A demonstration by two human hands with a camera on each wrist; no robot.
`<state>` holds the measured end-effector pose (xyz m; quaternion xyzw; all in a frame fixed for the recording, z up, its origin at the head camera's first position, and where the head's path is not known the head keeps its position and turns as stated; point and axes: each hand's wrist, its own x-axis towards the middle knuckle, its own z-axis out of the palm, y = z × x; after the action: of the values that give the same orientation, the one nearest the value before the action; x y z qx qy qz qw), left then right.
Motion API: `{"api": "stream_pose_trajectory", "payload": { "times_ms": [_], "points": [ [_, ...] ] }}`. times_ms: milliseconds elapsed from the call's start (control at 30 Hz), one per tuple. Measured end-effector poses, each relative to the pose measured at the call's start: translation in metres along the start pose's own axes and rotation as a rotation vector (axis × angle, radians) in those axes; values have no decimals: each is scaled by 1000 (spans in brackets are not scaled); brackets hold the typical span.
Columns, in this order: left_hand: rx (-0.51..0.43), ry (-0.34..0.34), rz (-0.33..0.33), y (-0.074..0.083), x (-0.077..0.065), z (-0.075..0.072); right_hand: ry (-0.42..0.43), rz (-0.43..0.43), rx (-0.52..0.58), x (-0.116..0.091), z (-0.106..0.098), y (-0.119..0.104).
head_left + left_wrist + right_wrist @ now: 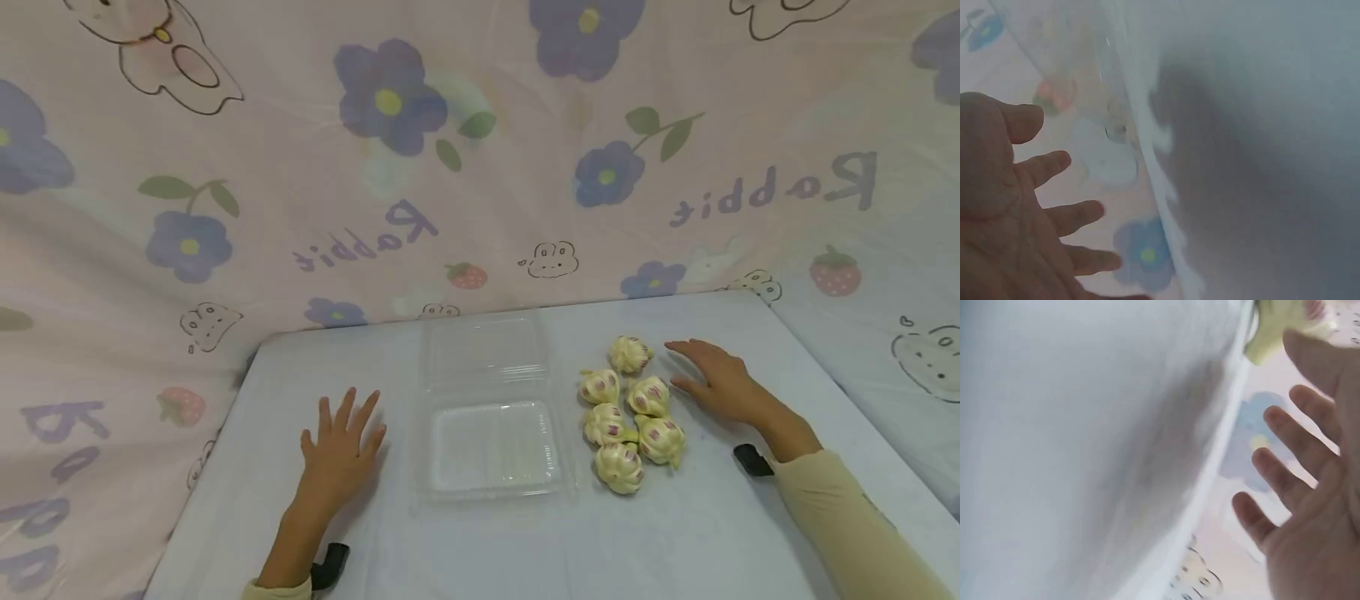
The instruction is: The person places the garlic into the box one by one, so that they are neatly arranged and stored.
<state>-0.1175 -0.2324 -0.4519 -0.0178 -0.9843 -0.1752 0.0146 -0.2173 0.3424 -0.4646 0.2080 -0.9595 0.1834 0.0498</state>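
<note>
Toward the tabletop's (697, 533) right edge I have six garlic bulbs (609, 423) clustered, my right hand (716, 383) just beside them, its grip released. My left hand (336, 458), grip likewise loose and empty, hovers or rests toward the left edge; I cannot tell which. A clear container (487, 450) stands between it and the bulbs, lid (486, 350) folded back toward the far edge, where patterned cloth (517, 158) rises.

Head: above the white table (675, 529), well back, looking forward and down
Left wrist: close to the left hand (1016, 215), tilted, facing the printed cloth (510, 150)
Right wrist: close to the right hand (1325, 519), tilted, facing the printed cloth
Shared by 2, head and right wrist: garlic bulb (1272, 328)
</note>
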Motion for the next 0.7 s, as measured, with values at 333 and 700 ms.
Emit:
{"api": "stream_pose_trajectory", "payload": {
  "times_ms": [333, 700],
  "points": [
    [-425, -126, -66, 39, -2, 15, -64, -8, 166, 44, 13, 12],
    [-484, -109, -88, 40, -5, 6, -51, -31, 16, 53, 6, 3]
  ]
}}
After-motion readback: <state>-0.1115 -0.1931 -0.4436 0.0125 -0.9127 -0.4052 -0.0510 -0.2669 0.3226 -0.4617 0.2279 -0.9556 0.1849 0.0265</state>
